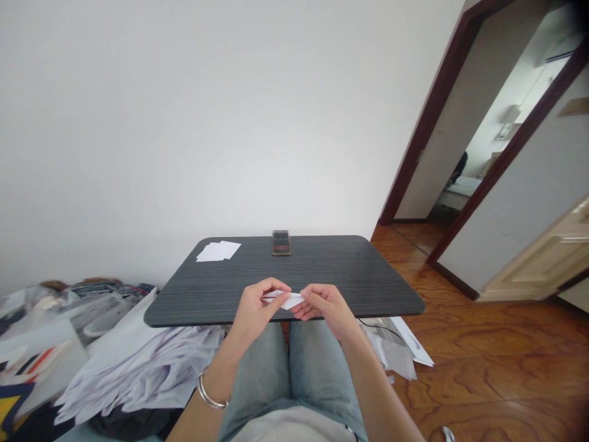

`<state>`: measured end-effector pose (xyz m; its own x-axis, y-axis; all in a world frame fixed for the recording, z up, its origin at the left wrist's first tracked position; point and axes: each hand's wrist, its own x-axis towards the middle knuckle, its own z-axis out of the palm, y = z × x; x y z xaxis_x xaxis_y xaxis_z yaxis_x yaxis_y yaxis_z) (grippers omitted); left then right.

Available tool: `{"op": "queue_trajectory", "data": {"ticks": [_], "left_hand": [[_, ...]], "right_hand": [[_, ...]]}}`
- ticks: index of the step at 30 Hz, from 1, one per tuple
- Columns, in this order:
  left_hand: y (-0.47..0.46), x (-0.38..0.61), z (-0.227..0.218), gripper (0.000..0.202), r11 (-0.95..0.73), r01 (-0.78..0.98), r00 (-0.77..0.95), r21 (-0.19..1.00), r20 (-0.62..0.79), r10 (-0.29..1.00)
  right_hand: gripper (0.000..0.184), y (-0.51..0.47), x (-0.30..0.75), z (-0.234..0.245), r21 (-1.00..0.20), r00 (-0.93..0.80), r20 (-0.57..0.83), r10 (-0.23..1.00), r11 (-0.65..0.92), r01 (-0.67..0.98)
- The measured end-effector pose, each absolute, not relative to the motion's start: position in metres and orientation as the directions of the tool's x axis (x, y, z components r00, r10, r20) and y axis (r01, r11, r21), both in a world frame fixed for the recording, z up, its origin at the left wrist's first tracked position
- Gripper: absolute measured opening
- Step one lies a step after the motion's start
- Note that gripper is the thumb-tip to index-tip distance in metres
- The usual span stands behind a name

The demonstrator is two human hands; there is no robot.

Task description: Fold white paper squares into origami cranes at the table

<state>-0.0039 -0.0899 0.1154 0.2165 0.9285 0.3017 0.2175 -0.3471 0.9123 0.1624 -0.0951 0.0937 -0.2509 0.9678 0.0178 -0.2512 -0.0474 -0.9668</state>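
Note:
Between my two hands is a small folded piece of white paper [291,301], held just above the front edge of a dark wood-grain table [211,294]. My left hand [258,305] pinches its left end with thumb and fingers. At the right end, my right hand [323,303] grips the paper between thumb and fingertips. Parts of the folds are hidden behind the fingers. Several white paper sheets [218,251] lie overlapping at the table's back left corner.
A small dark stand [281,243] sits at the table's back edge, by the white wall [239,123]. Clothes and white cloth [151,362] are heaped left of the table. Papers and a cable [396,344] lie low on the right, above the wooden floor [497,362].

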Motion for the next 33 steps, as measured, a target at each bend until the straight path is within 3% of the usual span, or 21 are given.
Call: {"op": "queue_trajectory", "data": {"ticks": [12, 20, 27, 33], "left_hand": [[-0.0896, -0.0023, 0.1135, 0.016, -0.362, 0.184, 0.178, 0.914, 0.331, 0.927], [-0.0915, -0.0031, 0.1155, 0.017, -0.381, 0.196, 0.199, 0.903, 0.344, 0.918], [-0.0874, -0.0027, 0.1146, 0.023, -0.280, 0.258, 0.194, 0.925, 0.234, 0.953], [-0.0860, -0.0063, 0.1138, 0.017, -0.221, 0.188, 0.239, 0.957, 0.174, 0.955]], "right_hand": [[0.024, -0.0911, 0.1685, 0.0875, -0.941, -0.387, -0.061, 0.920, -0.183, -0.285], [0.026, -0.0911, 0.1678, 0.0906, -0.950, -0.407, -0.064, 0.911, -0.181, -0.254], [0.030, -0.0932, 0.1652, 0.0933, -0.976, -0.395, -0.029, 0.918, -0.111, -0.187], [0.029, -0.0941, 0.1710, 0.0930, -0.981, -0.478, 0.003, 0.878, -0.089, -0.170]]}}
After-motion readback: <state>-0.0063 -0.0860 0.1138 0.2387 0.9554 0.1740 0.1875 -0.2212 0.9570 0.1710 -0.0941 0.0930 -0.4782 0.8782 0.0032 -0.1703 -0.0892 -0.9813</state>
